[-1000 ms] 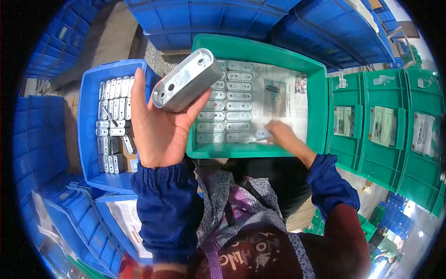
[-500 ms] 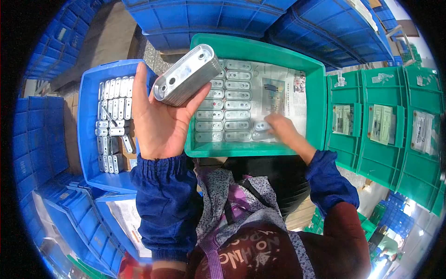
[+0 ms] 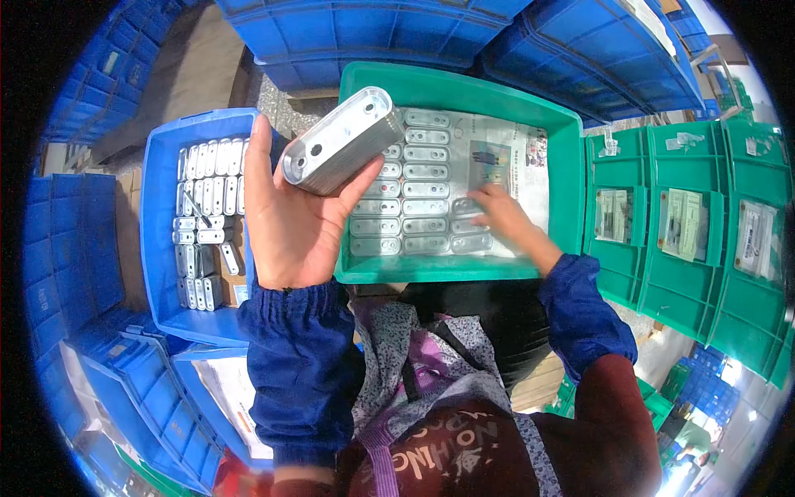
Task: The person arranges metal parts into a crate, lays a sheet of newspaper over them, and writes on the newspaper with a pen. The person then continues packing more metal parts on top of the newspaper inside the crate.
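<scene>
My left hand, palm up with the thumb stretched out, holds a silver oblong metal block. Its end face has round holes and its side is ribbed. Inside the green crate, my right hand has its fingers around the end of another oblong metal block, slightly blurred and partly hidden by them. Similar blocks stand in neat columns at the crate's left. Two more blocks lie in the short column below my right fingers.
Newspaper lines the green crate's floor. To the left, a blue crate holds many such blocks, some tipped over. Stacked blue crates rise behind; green crates with labels stand at the right.
Another block now stands in the short third column, and my right hand has moved up to a further block there. My left hand has shifted slightly right, still holding its block.
</scene>
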`<state>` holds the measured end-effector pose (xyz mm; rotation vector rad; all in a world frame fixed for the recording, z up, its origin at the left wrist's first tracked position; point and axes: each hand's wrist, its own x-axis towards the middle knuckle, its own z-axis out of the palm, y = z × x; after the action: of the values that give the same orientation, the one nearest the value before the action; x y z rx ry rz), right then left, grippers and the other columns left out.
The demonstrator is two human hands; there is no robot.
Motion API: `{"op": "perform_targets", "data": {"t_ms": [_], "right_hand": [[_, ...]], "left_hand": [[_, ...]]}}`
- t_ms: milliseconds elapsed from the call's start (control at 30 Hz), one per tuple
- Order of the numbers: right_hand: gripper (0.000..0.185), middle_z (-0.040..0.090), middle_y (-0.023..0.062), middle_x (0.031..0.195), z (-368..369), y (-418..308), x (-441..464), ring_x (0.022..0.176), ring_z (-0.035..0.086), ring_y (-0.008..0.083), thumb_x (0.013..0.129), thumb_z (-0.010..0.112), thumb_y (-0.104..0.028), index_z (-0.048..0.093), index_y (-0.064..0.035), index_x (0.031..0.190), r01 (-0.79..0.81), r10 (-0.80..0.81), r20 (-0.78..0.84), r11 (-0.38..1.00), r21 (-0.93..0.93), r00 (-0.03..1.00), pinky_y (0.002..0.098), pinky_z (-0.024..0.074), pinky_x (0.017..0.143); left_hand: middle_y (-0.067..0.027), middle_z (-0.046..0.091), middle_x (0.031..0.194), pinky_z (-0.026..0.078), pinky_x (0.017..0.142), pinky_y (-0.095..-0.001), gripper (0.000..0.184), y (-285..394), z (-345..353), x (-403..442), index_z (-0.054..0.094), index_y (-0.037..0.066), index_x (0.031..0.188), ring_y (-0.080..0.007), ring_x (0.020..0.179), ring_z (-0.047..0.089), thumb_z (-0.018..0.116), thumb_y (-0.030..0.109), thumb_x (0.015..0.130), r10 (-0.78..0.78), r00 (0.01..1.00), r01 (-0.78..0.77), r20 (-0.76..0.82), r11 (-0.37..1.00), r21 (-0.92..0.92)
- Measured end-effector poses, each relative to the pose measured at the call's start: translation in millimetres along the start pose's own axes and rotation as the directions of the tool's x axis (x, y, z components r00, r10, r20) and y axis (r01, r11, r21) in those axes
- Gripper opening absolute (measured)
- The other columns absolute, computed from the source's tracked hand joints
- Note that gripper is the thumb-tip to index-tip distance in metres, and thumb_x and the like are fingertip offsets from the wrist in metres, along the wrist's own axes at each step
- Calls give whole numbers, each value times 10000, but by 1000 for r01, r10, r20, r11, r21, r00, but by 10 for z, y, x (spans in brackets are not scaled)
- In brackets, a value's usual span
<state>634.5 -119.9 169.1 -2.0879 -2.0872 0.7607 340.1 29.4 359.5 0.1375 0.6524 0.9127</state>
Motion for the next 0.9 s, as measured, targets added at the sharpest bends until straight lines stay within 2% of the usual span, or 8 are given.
{"op": "perform_targets", "data": {"t_ms": [200,233,333,567,767,833,867,900], "right_hand": [[545,516,202,1084,162,106,-148,1019,503,338,713,708,-209,516,-54,1199,-19,28,-67,990,138,997,375,422,886],[514,526,211,1091,162,72,-149,997,525,329,722,708,-207,526,-25,1167,-88,109,-176,989,121,978,377,433,869],[453,562,195,1048,151,72,-177,845,604,281,732,705,-171,536,0,1116,-442,472,9,817,371,881,340,492,753],[483,547,156,1050,308,139,-262,754,591,256,677,700,-61,541,-46,1133,-246,305,-126,905,348,944,326,495,745],[517,531,155,1051,238,113,-274,742,581,232,653,692,-25,545,-62,1147,-293,326,-64,908,300,943,326,489,744],[540,521,166,1062,203,115,-283,817,578,265,682,693,-91,519,-67,1193,-277,296,-12,905,324,955,337,480,788],[570,507,181,1092,157,126,-287,919,553,301,702,686,-137,490,-73,1234,-147,158,-45,972,185,986,355,462,838],[571,502,184,1109,114,133,-287,954,537,313,706,683,-134,485,-73,1238,-195,204,-69,973,125,976,363,455,856]], "left_hand": [[-241,536,1152,477,897,-455,660,-5,26,-2,472,-102,1136,-348,1076,534,503,495,856,-7,1000,7,9,1000,4],[-241,538,1149,478,895,-455,657,-6,28,-5,475,-101,1134,-349,1074,536,500,494,858,-5,1000,5,0,1000,5],[-240,539,1148,479,895,-455,655,-1,16,-14,477,-101,1133,-349,1074,536,497,493,860,-8,1000,8,-10,1000,14],[-237,539,1153,474,902,-453,655,-40,13,-8,478,-99,1133,-344,1075,538,492,497,862,-19,1000,19,12,1000,9],[-211,572,1101,510,857,-426,606,-117,41,18,508,-72,1093,-322,1028,570,484,490,868,-25,1000,24,14,998,66],[-193,589,1062,528,830,-401,564,-169,50,32,527,-42,1046,-305,1008,582,479,492,869,-28,1000,27,13,995,101],[-190,592,1053,531,827,-394,559,-193,61,38,528,-35,1036,-301,1008,581,482,496,866,-25,1000,22,19,991,132],[-179,592,1045,532,811,-375,557,-220,99,27,524,-21,1042,-283,993,587,490,504,859,-31,1000,31,1,983,184]]}}
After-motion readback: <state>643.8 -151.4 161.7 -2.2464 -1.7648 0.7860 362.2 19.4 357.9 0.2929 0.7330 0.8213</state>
